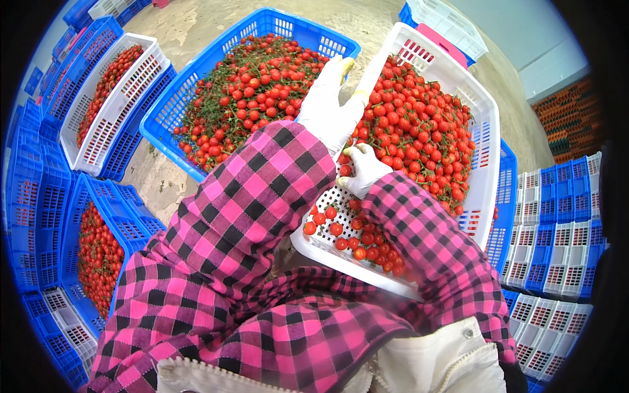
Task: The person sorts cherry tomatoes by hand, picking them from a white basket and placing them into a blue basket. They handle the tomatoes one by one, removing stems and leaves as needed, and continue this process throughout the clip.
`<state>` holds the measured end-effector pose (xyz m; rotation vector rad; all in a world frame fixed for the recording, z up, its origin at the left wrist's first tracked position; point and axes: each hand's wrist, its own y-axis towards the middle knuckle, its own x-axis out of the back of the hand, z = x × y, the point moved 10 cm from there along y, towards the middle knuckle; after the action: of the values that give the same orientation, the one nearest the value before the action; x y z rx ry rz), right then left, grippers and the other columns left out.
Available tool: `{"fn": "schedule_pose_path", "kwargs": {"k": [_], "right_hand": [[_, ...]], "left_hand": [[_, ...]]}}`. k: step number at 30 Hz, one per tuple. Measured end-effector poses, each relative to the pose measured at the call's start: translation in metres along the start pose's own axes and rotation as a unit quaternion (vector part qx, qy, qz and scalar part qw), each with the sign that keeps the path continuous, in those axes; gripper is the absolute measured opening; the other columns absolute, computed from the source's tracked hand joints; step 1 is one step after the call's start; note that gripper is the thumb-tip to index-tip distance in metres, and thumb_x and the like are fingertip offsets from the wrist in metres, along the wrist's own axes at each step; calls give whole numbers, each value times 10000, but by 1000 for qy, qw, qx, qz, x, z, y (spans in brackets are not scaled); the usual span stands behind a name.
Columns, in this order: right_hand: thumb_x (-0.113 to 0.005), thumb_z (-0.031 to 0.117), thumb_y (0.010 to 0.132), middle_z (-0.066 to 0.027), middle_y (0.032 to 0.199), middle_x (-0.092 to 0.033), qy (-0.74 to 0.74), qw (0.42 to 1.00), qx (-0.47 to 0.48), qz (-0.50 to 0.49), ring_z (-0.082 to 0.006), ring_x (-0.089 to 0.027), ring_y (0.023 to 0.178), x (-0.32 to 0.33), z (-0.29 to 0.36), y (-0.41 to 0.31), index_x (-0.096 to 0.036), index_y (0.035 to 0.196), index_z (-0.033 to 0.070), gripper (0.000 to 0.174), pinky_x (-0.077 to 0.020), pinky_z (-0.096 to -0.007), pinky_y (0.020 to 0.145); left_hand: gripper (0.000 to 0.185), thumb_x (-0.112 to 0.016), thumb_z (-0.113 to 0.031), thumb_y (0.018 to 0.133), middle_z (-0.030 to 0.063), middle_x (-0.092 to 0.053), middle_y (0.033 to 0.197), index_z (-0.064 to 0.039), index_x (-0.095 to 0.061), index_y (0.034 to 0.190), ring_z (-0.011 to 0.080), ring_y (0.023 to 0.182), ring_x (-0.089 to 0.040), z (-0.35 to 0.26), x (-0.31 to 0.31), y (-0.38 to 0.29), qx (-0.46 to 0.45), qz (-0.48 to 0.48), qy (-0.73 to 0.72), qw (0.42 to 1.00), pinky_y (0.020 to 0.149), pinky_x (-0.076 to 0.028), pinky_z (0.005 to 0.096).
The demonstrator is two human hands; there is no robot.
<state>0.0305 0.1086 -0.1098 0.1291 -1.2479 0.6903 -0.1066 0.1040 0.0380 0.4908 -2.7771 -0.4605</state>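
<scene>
My left hand (330,107), in a white glove with yellowed fingertips, reaches over the adjoining rims of two crates. Its fingers and thumb are apart, and I see nothing held in it. Just below it, my gloved right hand (364,169) curls its thumb and fingers around a cherry tomato (346,170) inside the white plastic crate (484,147). A heap of cherry tomatoes (413,123) fills that crate's far part and right side. Loose tomatoes (336,229) lie on its perforated floor nearer me. To the left, a blue plastic crate (169,115) holds cherry tomatoes mixed with green stems (216,100).
Tomato-filled crates crowd the left, including a white one (118,105) and a blue one (128,231). Stacked blue and white crates (555,231) line the right. A pink stool (442,45) stands behind the white crate. Stem scraps lie on the concrete floor (162,189).
</scene>
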Motion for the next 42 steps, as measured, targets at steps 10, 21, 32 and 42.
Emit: {"fn": "schedule_pose_path", "kwargs": {"k": [10,21,32,42], "right_hand": [[-604,223,754,-190,1275,-408,-141,983,-7,117,-319,-608,918,-28,-14,5,-427,1224,154,507,-511,-418,755],[-633,184,731,-70,751,-594,233,965,-118,15,-139,-547,563,72,-96,-8,-578,890,60,209,-452,-268,506],[-597,151,784,-34,802,-563,650,750,-25,120,-61,-378,424,156,60,40,-512,1013,118,246,-244,-204,352],[-622,181,779,-55,754,-584,572,814,-8,103,-87,-471,448,128,70,56,-559,1006,65,262,-321,-224,362]], "left_hand": [[522,-573,-171,830,161,-510,1256,-36,-418,1310,233,1151,-507,10,8,-2,50,7,-21,999,957,-400,334],[485,-565,-255,830,157,-554,1190,-51,-473,1260,235,1085,-543,28,-5,-12,77,136,113,981,931,-411,337],[471,-557,-244,806,106,-579,1140,-87,-492,1245,262,998,-589,45,-18,-23,146,213,52,965,844,-456,374],[366,-476,-80,901,203,-568,1121,7,-426,1253,307,970,-612,63,-33,-26,307,73,-654,688,761,-558,347]]}}
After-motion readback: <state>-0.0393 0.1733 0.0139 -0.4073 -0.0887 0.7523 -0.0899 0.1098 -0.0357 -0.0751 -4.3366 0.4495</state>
